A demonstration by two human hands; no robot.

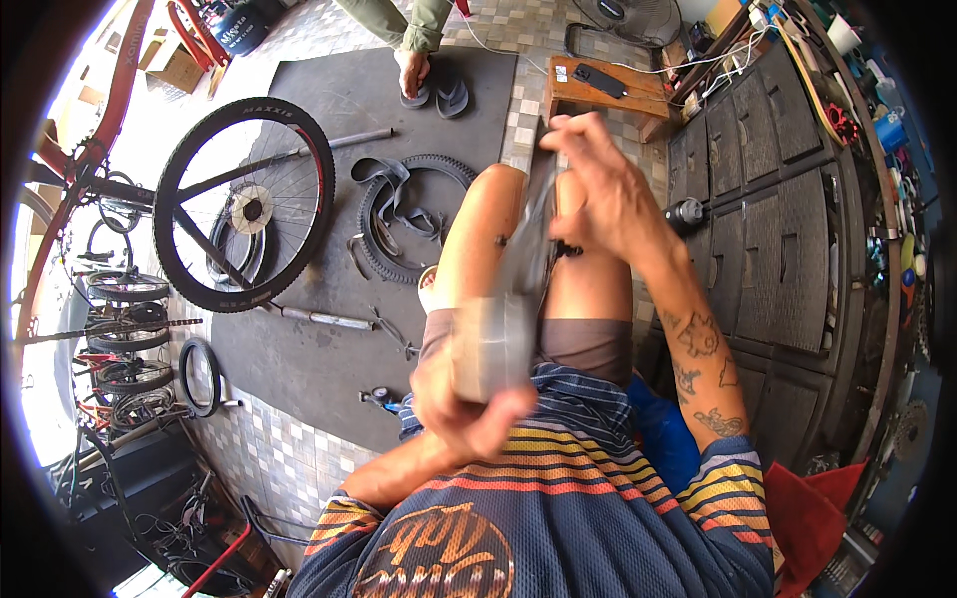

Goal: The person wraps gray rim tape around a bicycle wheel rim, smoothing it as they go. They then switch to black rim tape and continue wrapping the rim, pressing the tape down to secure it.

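My left hand [464, 407], blurred by motion, is wrapped round a grey roll [506, 344] in front of my lap. From the roll a long dark strip [530, 224] runs away from me between my thighs, also too smeared to tell its exact kind. My right hand [610, 194] is at the strip's right side. Its fingertips lie near the far end and its thumb is bent lower down, with the strip between them. Small black knobs show on either side of the strip. Where the strip meets the roll cannot be made out.
A bicycle wheel [182, 254] is on a metal stand to the left. A loose tyre [379, 239] and a flat inner tube [397, 184] lie on the dark mat [299, 364]. Another person's foot [413, 72] is ahead. Drawers [768, 259] line the right; a phone [601, 80] rests on a stool.
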